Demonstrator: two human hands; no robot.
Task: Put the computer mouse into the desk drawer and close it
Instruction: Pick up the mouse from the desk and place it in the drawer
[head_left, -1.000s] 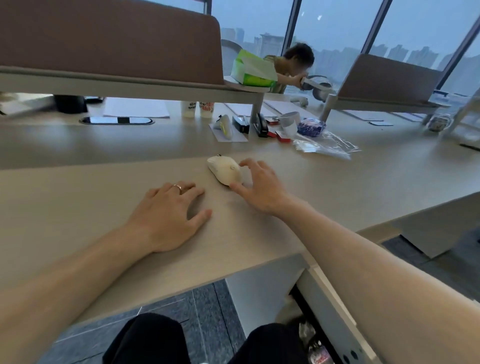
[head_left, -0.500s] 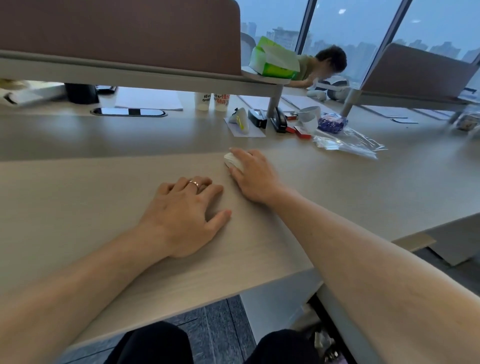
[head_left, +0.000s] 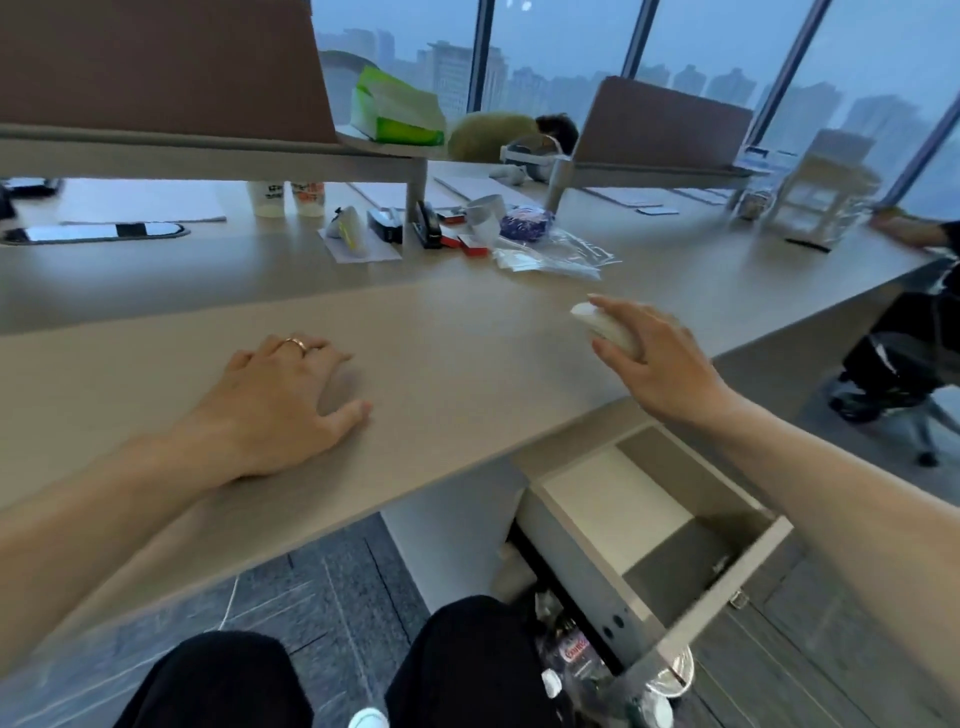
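Right hand (head_left: 660, 358) grips mouse (head_left: 605, 330), mid-right over table (head_left: 457, 338); left hand (head_left: 280, 400) flat, empty. Next: lower into open drawer (head_left: 670, 566) lower right, then shut.

White mouse (head_left: 605, 326), beige desk (head_left: 457, 332), pale grey drawer (head_left: 660, 525), gold ring (head_left: 296, 343)

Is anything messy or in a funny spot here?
Nothing looks broken or spilled. The right hand holds the white computer mouse off the beige desk, near the open grey drawer. The left hand lies flat on the desk. Crumpled clear plastic bags lie loose further back, a bit untidy.
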